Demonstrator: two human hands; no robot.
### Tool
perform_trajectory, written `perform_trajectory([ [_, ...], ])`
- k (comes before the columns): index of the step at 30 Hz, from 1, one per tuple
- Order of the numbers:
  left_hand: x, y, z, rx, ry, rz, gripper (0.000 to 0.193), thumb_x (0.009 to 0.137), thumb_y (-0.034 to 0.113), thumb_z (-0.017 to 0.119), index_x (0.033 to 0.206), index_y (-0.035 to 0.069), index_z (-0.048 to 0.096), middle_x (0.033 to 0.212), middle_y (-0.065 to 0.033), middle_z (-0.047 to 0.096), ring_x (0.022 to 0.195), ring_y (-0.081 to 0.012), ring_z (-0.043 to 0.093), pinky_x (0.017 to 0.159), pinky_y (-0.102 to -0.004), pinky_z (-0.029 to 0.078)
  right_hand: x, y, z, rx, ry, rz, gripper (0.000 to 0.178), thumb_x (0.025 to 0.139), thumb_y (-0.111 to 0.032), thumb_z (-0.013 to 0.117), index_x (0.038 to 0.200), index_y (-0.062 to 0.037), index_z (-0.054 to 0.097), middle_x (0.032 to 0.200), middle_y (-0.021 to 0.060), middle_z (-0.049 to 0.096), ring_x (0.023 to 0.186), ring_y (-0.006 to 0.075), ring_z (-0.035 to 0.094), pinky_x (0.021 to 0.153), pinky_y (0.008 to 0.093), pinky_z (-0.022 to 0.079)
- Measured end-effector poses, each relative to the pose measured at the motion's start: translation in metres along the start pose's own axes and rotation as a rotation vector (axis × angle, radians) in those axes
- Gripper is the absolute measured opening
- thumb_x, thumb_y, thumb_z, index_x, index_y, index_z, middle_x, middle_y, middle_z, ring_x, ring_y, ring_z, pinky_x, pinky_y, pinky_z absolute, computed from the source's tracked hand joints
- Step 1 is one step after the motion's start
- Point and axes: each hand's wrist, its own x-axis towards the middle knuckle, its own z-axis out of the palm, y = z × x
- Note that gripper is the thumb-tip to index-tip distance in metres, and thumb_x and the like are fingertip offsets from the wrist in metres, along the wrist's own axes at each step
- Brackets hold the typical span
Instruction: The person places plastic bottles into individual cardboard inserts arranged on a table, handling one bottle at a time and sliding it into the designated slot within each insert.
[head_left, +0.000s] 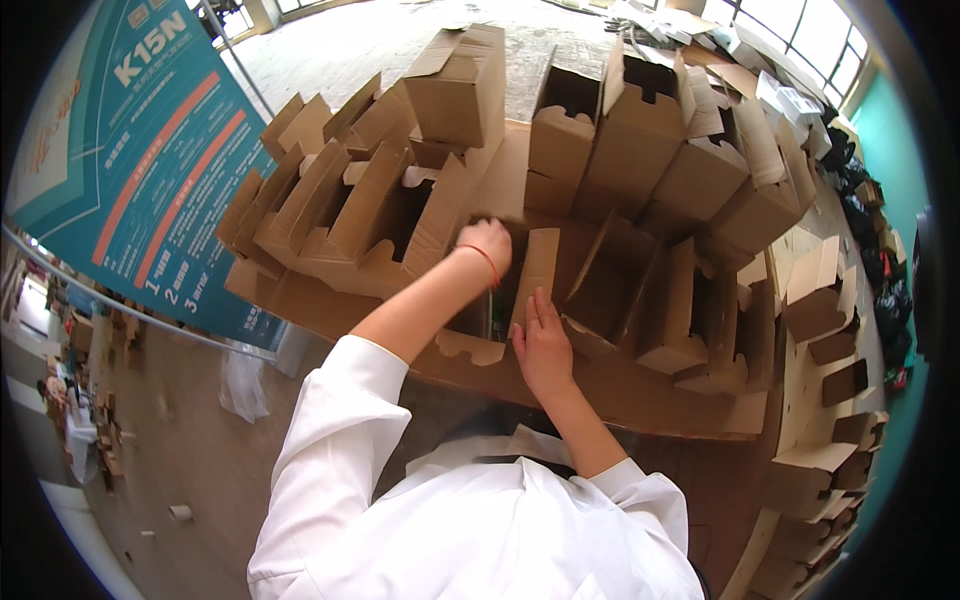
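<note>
An open cardboard box (473, 352) stands in front of me on the table, its near flap with a notched edge folded out toward me. My left hand (485, 243), a red band at its wrist, is over the far end of this box with fingers curled down; what they pinch, if anything, is hidden. On the box's right side, my right hand (543, 338) lies with extended fingers against the raised side flap (540, 262). Down inside the box a dark and greenish item (498, 318) shows in part, too shadowed to name.
Several open cardboard boxes (345, 205) crowd the table on the left, and more boxes (640, 130) stand at the far right. The cardboard-covered table edge (700, 418) runs close to me. A teal banner (150, 170) stands left; further boxes (815, 460) line the right.
</note>
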Motion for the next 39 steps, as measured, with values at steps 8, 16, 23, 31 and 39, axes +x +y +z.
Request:
perform_trajectory([
  [8, 0.032, 0.003, 0.056, -0.124, 0.326, -0.151, 0.035, 0.084, 0.018, 0.064, 0.112, 0.001, 0.051, 0.124, -0.018, 0.046, 0.119, -0.0307, 0.049, 0.092, -0.0398, 0.049, -0.005, 0.008, 0.008, 0.053, 0.005, 0.036, 0.047, 0.086, -0.017, 0.062, 0.128, 0.0029, 0.051, 0.139, 0.0176, 0.046, 0.121, 0.0326, 0.052, 0.094, 0.0369, 0.049],
  [16, -0.011, 0.021, 0.086, -0.33, -0.46, -0.43, 0.099, 0.077, 0.035, 0.071, 0.148, -0.001, 0.011, 0.133, -0.0246, 0.051, 0.118, -0.0324, 0.056, 0.097, -0.0395, 0.047, -0.007, 0.011, -0.003, 0.169, -0.054, -0.017, 0.054, 0.081, -0.028, 0.071, 0.127, -0.0035, 0.055, 0.144, 0.0194, 0.039, 0.123, 0.0359, 0.049, 0.094, 0.039, 0.049],
  [23, -0.024, 0.015, 0.084, -0.501, -0.28, -0.397, 0.11, 0.076, 0.049, 0.066, 0.15, 0.006, -0.003, 0.121, -0.0285, 0.057, 0.11, -0.0392, 0.059, 0.095, -0.0415, 0.047, -0.008, 0.016, 0.003, 0.191, -0.031, -0.038, 0.05, 0.078, -0.028, 0.074, 0.123, -0.0099, 0.06, 0.145, 0.0201, 0.037, 0.122, 0.0377, 0.05, 0.091, 0.0403, 0.051],
  [31, -0.066, 0.016, -0.065, -0.663, -0.141, -0.171, 0.098, 0.077, 0.04, 0.067, 0.151, 0.008, 0.011, 0.12, -0.0268, 0.059, 0.108, -0.0398, 0.06, 0.094, -0.039, 0.045, -0.012, 0.022, 0.007, 0.181, -0.041, -0.085, 0.051, 0.08, -0.03, 0.069, 0.123, -0.0045, 0.057, 0.145, 0.0184, 0.036, 0.121, 0.0376, 0.051, 0.083, 0.0401, 0.055],
  [39, -0.062, 0.053, -0.098, -1.619, -0.284, 0.227, 0.078, 0.089, 0.029, 0.06, 0.15, 0.007, 0.017, 0.139, -0.0129, 0.042, 0.123, -0.0222, 0.045, 0.103, -0.0336, 0.037, -0.004, 0.049, -0.083, -0.073, 0.426, -0.038, 0.061, 0.079, -0.024, 0.07, 0.133, -0.005, 0.048, 0.138, 0.0174, 0.044, 0.115, 0.0348, 0.052, 0.093, 0.0394, 0.047],
])
